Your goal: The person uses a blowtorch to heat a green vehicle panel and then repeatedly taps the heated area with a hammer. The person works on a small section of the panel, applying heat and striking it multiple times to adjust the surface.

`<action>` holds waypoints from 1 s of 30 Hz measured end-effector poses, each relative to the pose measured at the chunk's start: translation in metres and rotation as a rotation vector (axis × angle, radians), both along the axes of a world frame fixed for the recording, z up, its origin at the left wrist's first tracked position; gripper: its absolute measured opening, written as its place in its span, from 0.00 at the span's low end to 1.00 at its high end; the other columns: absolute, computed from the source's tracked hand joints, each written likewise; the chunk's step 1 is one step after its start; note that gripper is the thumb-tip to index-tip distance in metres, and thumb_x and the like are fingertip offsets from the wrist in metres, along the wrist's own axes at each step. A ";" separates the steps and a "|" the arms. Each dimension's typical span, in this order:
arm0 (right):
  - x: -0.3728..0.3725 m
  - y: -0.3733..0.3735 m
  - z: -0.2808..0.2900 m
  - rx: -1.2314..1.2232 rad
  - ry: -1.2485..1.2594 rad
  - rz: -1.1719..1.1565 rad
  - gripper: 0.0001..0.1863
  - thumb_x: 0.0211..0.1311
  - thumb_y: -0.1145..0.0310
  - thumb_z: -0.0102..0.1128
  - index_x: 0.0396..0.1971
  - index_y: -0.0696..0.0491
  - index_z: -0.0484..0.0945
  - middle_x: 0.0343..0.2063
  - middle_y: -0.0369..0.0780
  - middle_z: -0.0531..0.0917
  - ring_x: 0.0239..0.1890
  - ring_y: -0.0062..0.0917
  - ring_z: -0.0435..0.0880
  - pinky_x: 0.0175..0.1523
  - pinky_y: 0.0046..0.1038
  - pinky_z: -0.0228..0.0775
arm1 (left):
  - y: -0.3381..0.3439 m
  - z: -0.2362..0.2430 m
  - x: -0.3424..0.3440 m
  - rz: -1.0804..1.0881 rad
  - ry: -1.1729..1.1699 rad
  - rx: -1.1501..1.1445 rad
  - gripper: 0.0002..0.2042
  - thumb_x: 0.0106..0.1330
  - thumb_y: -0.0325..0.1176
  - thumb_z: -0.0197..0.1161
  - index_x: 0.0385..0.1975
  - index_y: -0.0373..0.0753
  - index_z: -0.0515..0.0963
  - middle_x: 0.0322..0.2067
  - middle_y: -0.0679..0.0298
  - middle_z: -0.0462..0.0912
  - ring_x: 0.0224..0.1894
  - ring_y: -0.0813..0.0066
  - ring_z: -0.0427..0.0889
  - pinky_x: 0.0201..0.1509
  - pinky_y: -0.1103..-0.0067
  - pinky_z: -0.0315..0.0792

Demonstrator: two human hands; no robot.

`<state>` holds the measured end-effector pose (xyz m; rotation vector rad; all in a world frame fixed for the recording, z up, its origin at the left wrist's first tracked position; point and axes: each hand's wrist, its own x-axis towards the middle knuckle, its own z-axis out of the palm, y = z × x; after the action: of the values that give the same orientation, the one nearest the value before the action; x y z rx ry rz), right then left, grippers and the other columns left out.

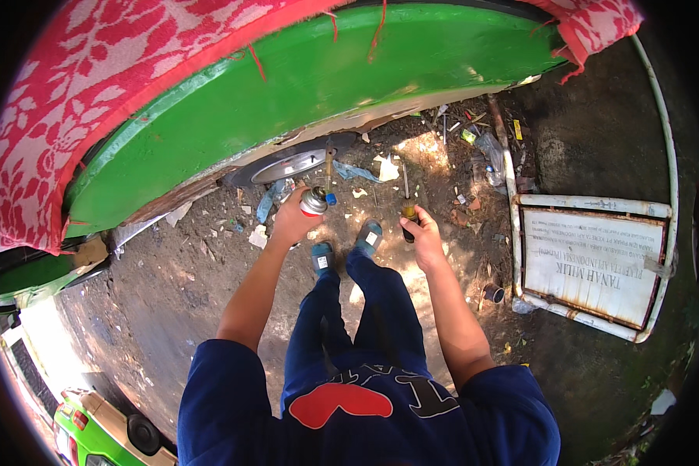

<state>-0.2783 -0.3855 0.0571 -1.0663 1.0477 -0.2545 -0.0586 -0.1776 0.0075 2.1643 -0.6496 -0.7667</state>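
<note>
- Here we are, looking straight down on a person in dark blue clothes, standing on bare dirt beside the green-painted metal body of a vehicle [303, 85], our landmark for everything here.
- Left hand [293, 221] is wrapped firmly around a small silver spray can with a red band [314, 201]. The can is upright, its blue nozzle tip turned toward the green body, which looks like a grip for aiming spray at the wheel area.
- Just beyond the can, under the lip of the green body, sits a grey metal wheel hub inside a dark tyre [291, 165], half tucked in shadow.
- Right hand [425, 237] is closed around the dark-and-yellow handle of a long screwdriver [406, 203]. The thin steel shaft points away from the person toward the green body's lower edge, held like a tool kept ready, not pressed on anything.
- Both hands are apart, each on its own side of the blue-grey shoes [348, 247], which face the green body.
- Draped over the top of the green body: a red cloth with white flower pattern [78, 101], frayed threads hanging down.
- To the right of the green body, well apart from the hands, a rusted white-framed signboard [590, 260] lies flat on the ground.
- Scraps of paper and litter [474, 155] are scattered along the green body's base.
</note>
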 end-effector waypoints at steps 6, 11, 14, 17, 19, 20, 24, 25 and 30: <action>0.023 0.044 0.097 -0.124 -0.153 0.106 0.15 0.51 0.74 0.72 0.31 0.53 0.71 0.21 0.32 0.76 0.20 0.16 0.74 0.25 0.21 0.65 | 0.012 0.110 -0.033 -0.152 -0.225 0.017 0.37 0.43 0.44 0.75 0.56 0.38 0.71 0.49 0.49 0.80 0.52 0.51 0.79 0.56 0.65 0.73; 0.011 0.070 0.166 -0.296 -0.074 0.166 0.15 0.50 0.71 0.75 0.29 0.53 0.73 0.19 0.31 0.78 0.19 0.13 0.74 0.22 0.19 0.64 | 0.012 0.199 -0.069 -0.139 -0.219 -0.031 0.39 0.42 0.43 0.76 0.57 0.35 0.70 0.52 0.48 0.78 0.55 0.52 0.77 0.58 0.66 0.71; -0.004 0.071 0.184 -0.340 -0.079 0.218 0.15 0.51 0.71 0.75 0.29 0.53 0.73 0.19 0.32 0.78 0.17 0.14 0.74 0.20 0.19 0.63 | 0.018 0.225 -0.090 -0.152 -0.279 -0.082 0.39 0.43 0.43 0.75 0.58 0.35 0.69 0.53 0.48 0.77 0.56 0.52 0.77 0.59 0.66 0.71; -0.024 0.082 0.221 -0.231 -0.144 0.209 0.16 0.48 0.70 0.76 0.25 0.54 0.72 0.19 0.34 0.79 0.17 0.16 0.76 0.19 0.20 0.64 | 0.027 0.238 -0.110 -0.155 -0.351 -0.117 0.37 0.44 0.43 0.74 0.56 0.35 0.70 0.51 0.48 0.78 0.54 0.51 0.77 0.58 0.65 0.71; -0.033 0.082 0.217 -0.258 -0.194 0.221 0.15 0.49 0.72 0.74 0.27 0.53 0.72 0.19 0.34 0.79 0.16 0.16 0.75 0.18 0.20 0.63 | 0.026 0.231 -0.120 -0.148 -0.415 -0.166 0.37 0.44 0.42 0.74 0.56 0.35 0.70 0.50 0.48 0.78 0.54 0.51 0.77 0.57 0.65 0.72; -0.037 0.082 0.216 -0.268 -0.214 0.234 0.14 0.50 0.72 0.74 0.28 0.53 0.72 0.19 0.34 0.79 0.16 0.16 0.75 0.18 0.20 0.62 | 0.025 0.236 -0.128 -0.139 -0.442 -0.187 0.36 0.44 0.42 0.73 0.56 0.35 0.70 0.49 0.48 0.78 0.54 0.51 0.77 0.57 0.65 0.72; -0.056 0.076 0.220 -0.189 -0.241 0.197 0.12 0.51 0.76 0.71 0.28 0.54 0.73 0.20 0.36 0.80 0.18 0.18 0.78 0.18 0.20 0.63 | 0.019 0.245 -0.159 -0.119 -0.460 -0.179 0.35 0.45 0.40 0.73 0.56 0.36 0.70 0.48 0.50 0.78 0.53 0.51 0.77 0.55 0.63 0.73; -0.061 0.075 0.216 -0.162 -0.241 0.201 0.11 0.53 0.76 0.70 0.29 0.54 0.73 0.20 0.37 0.80 0.19 0.19 0.79 0.20 0.21 0.66 | 0.020 0.243 -0.166 -0.106 -0.452 -0.177 0.35 0.45 0.39 0.73 0.55 0.36 0.70 0.48 0.50 0.78 0.53 0.51 0.77 0.55 0.63 0.72; -0.082 0.078 0.209 0.277 -0.318 0.167 0.10 0.55 0.72 0.69 0.31 0.51 0.74 0.24 0.40 0.83 0.22 0.22 0.80 0.24 0.26 0.73 | 0.027 0.242 -0.192 -0.038 -0.392 -0.214 0.37 0.44 0.38 0.74 0.57 0.34 0.69 0.50 0.48 0.77 0.55 0.49 0.75 0.58 0.64 0.70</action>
<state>-0.3601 -0.3079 0.2661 -0.8247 0.6808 -0.1336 -0.2509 -0.1504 0.2491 2.1205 -0.9280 -0.2725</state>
